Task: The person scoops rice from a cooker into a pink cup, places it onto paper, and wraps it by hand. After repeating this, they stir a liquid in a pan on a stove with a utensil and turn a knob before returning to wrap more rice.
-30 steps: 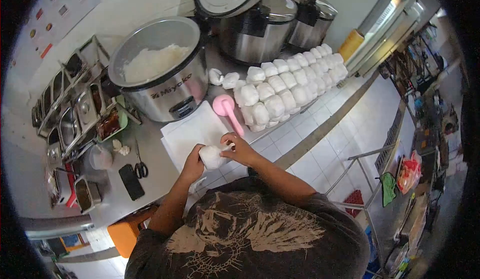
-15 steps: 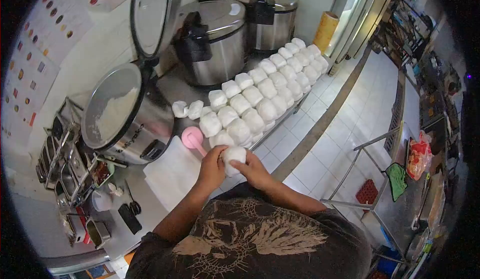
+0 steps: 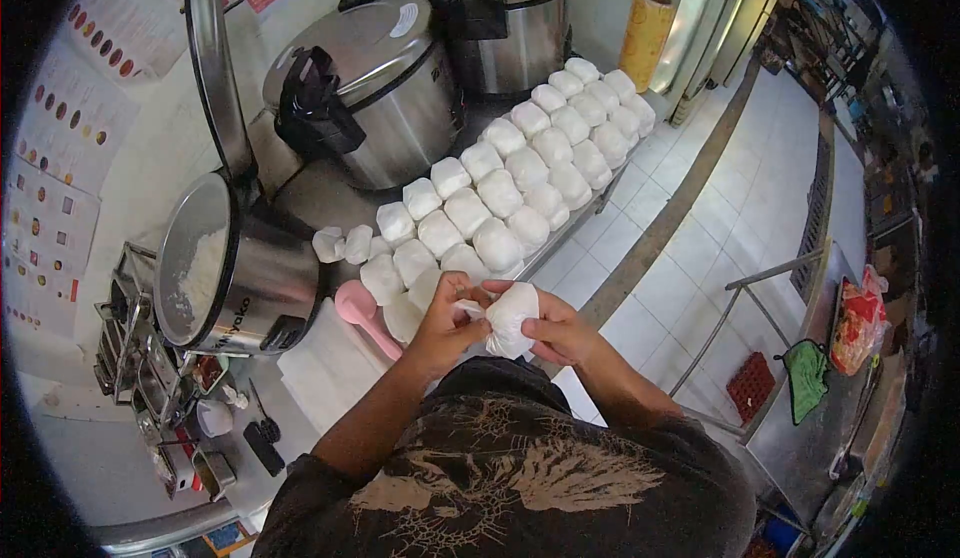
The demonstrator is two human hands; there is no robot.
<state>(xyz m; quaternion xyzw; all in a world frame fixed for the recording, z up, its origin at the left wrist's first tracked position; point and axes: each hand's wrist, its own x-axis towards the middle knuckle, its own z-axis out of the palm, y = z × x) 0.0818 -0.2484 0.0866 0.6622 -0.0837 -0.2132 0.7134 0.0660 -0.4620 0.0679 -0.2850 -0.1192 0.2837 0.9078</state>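
A white wrapped rice bundle (image 3: 512, 320), its wrapper thin and gathered at one end, is between my two hands in front of my chest. My right hand (image 3: 558, 332) is closed around the bundle's body. The gathered end of the wrapper is pinched in the fingers of my left hand (image 3: 447, 326). Just beyond my hands, many similar white bundles (image 3: 498, 245) stand in rows along the steel counter. To the left of my left hand lies a pink scoop (image 3: 358, 306) beside a stack of white sheets (image 3: 330, 358).
An open rice cooker (image 3: 262, 288) with white rice (image 3: 203, 268) inside stands at left. Two lidded cookers, one nearer (image 3: 385, 88) and one farther (image 3: 515, 33), are behind the bundles. Scissors (image 3: 266, 420) and a black phone-like object (image 3: 263, 450) lie at lower left. Tiled floor (image 3: 690, 248) runs along the right.
My left hand has shifted from the bundle's side to its gathered wrapper end, and the bundle has turned in my right hand. The camera view has shifted slightly.
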